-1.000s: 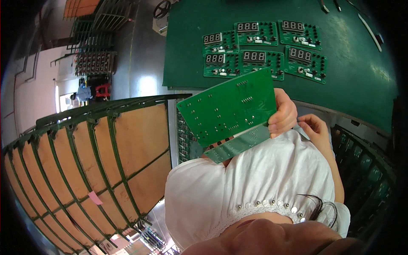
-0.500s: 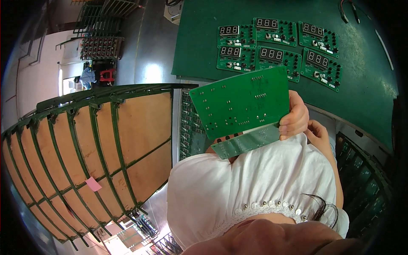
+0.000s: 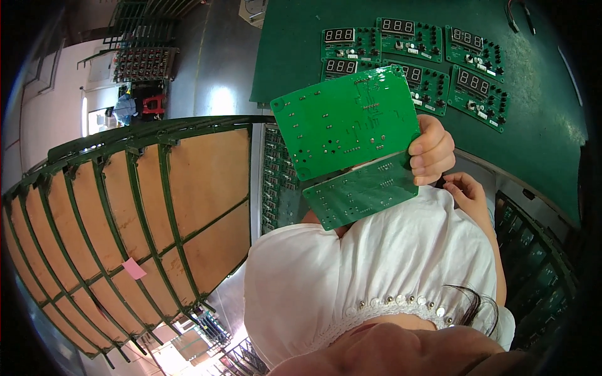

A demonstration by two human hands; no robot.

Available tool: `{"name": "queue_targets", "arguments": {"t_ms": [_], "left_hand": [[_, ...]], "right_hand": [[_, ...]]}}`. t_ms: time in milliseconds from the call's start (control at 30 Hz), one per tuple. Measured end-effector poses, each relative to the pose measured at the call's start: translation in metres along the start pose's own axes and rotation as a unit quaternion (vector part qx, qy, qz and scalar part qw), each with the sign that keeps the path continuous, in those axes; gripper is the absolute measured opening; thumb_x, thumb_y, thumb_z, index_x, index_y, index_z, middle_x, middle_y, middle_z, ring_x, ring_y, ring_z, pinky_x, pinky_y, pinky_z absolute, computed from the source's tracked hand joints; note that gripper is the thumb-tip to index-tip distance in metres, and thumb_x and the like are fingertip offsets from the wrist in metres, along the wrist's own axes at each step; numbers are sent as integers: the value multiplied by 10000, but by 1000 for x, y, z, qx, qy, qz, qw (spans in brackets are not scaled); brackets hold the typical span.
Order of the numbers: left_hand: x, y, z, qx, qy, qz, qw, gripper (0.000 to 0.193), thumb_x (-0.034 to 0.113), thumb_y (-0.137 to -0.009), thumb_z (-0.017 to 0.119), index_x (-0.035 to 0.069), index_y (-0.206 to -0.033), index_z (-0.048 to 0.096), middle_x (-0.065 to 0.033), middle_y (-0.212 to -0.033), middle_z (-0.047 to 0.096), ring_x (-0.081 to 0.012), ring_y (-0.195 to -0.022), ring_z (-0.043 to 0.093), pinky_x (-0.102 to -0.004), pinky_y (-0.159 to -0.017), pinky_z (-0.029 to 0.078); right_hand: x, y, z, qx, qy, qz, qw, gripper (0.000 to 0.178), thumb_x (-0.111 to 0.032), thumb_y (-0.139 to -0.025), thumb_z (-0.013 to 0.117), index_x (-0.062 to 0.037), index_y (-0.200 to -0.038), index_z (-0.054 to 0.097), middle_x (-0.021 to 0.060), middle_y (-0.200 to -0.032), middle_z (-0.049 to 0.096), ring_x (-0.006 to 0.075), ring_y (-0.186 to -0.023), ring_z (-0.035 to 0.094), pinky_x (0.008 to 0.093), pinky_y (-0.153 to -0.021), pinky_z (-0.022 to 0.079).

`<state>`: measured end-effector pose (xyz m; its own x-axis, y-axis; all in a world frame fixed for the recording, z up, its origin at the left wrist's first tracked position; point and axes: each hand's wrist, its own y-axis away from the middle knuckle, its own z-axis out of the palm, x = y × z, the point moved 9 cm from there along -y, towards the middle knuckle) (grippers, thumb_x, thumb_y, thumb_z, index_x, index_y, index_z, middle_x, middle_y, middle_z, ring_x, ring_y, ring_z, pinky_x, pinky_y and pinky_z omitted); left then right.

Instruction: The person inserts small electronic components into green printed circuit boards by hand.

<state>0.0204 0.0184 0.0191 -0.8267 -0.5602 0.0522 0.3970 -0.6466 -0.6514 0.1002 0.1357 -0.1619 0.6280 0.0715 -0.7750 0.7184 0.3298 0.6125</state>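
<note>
My left hand point(image 3: 433, 150) wraps its fingers round the right edge of two green circuit boards; its forearm is mostly hidden behind them. The upper circuit board point(image 3: 345, 122) shows its solder side, bright and glossy. Below it the darker circuit board point(image 3: 360, 191) is tilted at another angle, also with solder points showing. Close to my white top, my right hand point(image 3: 467, 188) has its fingers curled together. Something dark shows at its fingertips, too small to name. Beyond the held boards, several circuit boards with digit displays point(image 3: 473, 41) lie in two rows on the green mat point(image 3: 288, 62).
A large rack with tan panels point(image 3: 213, 182) and dark green bars stands at my left. Beside it are stacked circuit boards point(image 3: 273, 178). Another rack point(image 3: 533, 269) holds boards at my right. Loose wires point(image 3: 513, 19) lie at the mat's far right.
My left hand has raised the two circuit boards and turned their solder sides more toward me. They now cover more of the near display row. My right hand has barely moved.
</note>
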Motion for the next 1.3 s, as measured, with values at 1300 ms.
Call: {"name": "queue_targets", "arguments": {"t_ms": [1300], "left_hand": [[17,-5,-19,203,222,237,924,184,78,-810,576,143,-640,604,3,-662,517,-118,-674,498,-264,-604,559]], "right_hand": [[-6,3,1,14,9,-22,1000,200,-114,-944,616,6,-1101,642,-3,-891,654,45,-786,556,196,-675,424]]}}
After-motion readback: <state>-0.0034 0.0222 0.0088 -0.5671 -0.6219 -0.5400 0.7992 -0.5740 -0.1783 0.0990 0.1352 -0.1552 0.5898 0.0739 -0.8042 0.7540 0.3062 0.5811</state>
